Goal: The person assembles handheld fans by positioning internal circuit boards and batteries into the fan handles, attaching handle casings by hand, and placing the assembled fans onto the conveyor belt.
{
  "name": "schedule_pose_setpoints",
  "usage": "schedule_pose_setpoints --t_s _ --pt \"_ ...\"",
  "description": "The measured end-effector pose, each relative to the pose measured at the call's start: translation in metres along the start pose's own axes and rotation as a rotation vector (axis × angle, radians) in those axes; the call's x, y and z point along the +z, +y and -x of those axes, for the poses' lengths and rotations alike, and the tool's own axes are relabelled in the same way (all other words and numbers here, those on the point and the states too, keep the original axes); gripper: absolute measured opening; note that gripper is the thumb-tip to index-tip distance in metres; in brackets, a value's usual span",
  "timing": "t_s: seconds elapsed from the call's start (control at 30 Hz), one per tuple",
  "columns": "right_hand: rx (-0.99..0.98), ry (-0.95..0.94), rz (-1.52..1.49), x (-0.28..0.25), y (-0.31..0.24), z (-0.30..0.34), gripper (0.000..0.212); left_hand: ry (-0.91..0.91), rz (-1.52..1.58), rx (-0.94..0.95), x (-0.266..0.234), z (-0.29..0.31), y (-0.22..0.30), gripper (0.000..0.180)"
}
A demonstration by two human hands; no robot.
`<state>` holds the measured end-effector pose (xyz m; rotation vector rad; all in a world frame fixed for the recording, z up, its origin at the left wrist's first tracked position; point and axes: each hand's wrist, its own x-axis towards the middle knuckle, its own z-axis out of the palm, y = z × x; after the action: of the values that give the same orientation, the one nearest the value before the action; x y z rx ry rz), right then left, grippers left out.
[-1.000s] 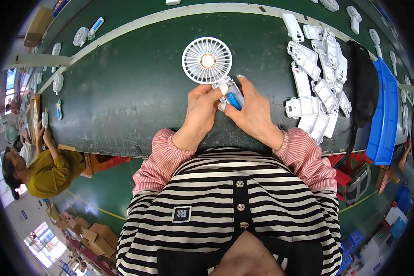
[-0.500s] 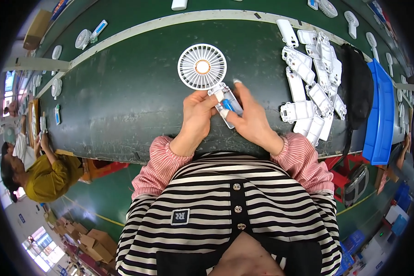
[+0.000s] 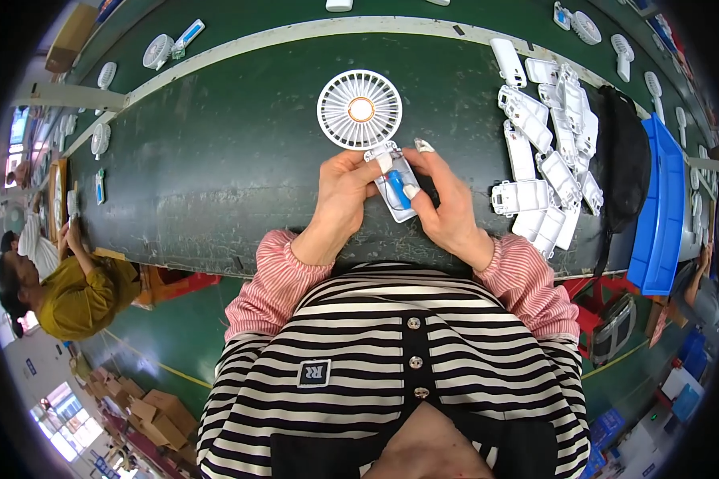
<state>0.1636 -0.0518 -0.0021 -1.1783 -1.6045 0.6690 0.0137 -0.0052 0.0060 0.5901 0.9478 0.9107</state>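
A white handheld fan point(image 3: 360, 110) lies in front of me on the dark green workbench, its round slatted head pointing away. Its handle point(image 3: 403, 214) is uncovered, and a blue cylindrical battery point(image 3: 399, 190) shows inside the white shell. My left hand point(image 3: 339, 195) is closed round the handle's left side, thumb pressed near the neck. From the right, my right hand point(image 3: 451, 211) is at the same handle, its thumb on the battery's lower part and its forefinger near the neck. White coverings sit on some fingertips. Small parts beneath the left thumb are hidden.
To the right lies a heap of white handle shells point(image 3: 523, 152). Past it are a black cloth-like item point(image 3: 621, 160) and a blue bin point(image 3: 659, 207). A pale rail point(image 3: 295, 40) borders the bench's far side, with more fans point(image 3: 158, 52) beyond. A co-worker point(image 3: 80, 291) sits at left.
My right thumb has shifted onto the blue battery, and my right forefinger has come in closer to the fan's neck. My left hand keeps its hold. The whole view has shifted slightly.
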Motion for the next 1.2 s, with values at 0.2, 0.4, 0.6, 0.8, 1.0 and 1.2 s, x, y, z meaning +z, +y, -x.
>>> schedule_pose_setpoints --t_s 0.2,0.4,0.6,0.8,1.0,1.2 --pt "-0.207 -0.107 0.235 -0.013 0.002 -0.003 0.046 -0.015 -0.022 -0.058 0.002 0.0 0.002 0.015" --pt "-0.685 -0.465 0.517 -0.032 0.014 -0.001 0.044 -0.002 -0.197 -0.18 0.0 0.004 -0.007 0.017" --pt "-0.089 -0.574 0.14 -0.063 -0.017 -0.023 0.038 -0.054 -0.18 -0.226 -0.002 0.005 -0.011 0.017" --pt "0.067 -0.156 1.15 -0.128 0.037 -0.035 0.044 0.022 -0.117 -0.247 -0.006 0.001 -0.003 0.02" --pt "0.098 -0.17 1.263 -0.14 0.064 -0.034 0.045 -0.025 -0.14 -0.276 -0.007 -0.002 -0.004 0.03" --pt "-0.058 -0.057 1.142 -0.123 0.038 -0.036 0.043 0.006 -0.083 -0.32 -0.007 -0.002 -0.003 0.025"
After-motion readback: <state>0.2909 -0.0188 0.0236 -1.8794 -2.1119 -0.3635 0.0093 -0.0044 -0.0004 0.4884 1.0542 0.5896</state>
